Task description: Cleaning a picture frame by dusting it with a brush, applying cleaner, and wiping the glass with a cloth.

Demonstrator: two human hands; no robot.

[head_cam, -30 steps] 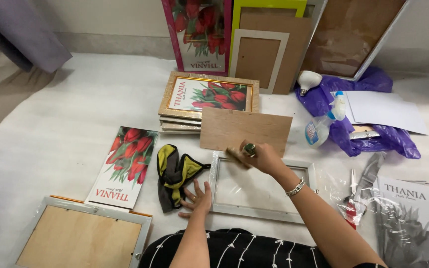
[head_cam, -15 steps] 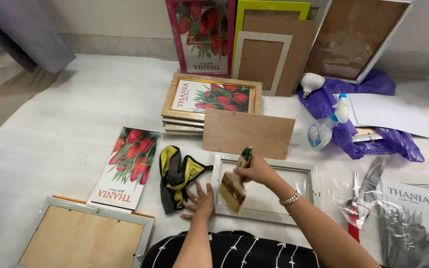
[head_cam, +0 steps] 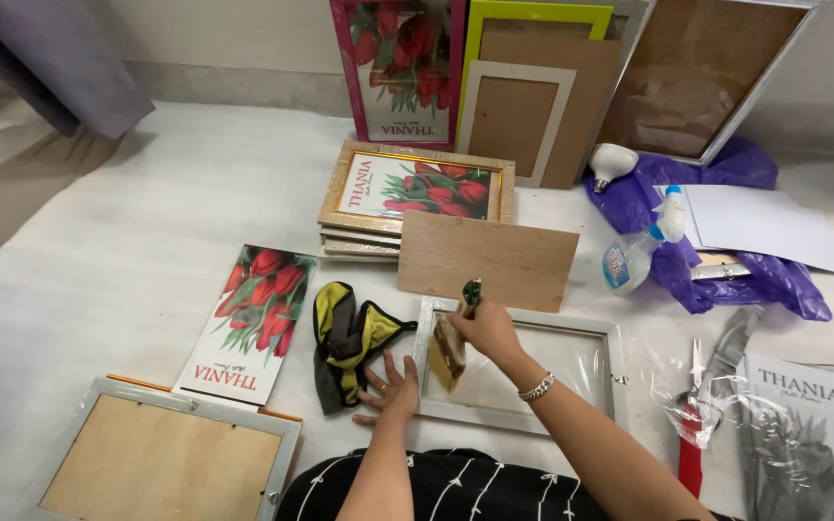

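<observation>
Right hand (head_cam: 486, 328) grasps green-handled flat paintbrush (head_cam: 451, 345) over silver rectangular glass frame (head_cam: 521, 367); left hand (head_cam: 390, 391) released, flat beside yellow-grey cloth (head_cam: 347, 340).

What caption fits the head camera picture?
Right hand sweeps a green-handled brush over a silver glass picture frame while left hand steadies it.

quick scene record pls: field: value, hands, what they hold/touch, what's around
surface: white sheet on the floor
left hand: flat, pressing the near-left corner of the silver frame
right hand: grip on a green-handled brush, bristles on the frame's glass
beside left hand: yellow and grey cloth
behind frame: plywood backing board, stack of frames
left: tulip print
right: spray bottle, purple bag, red-handled pliers
</observation>
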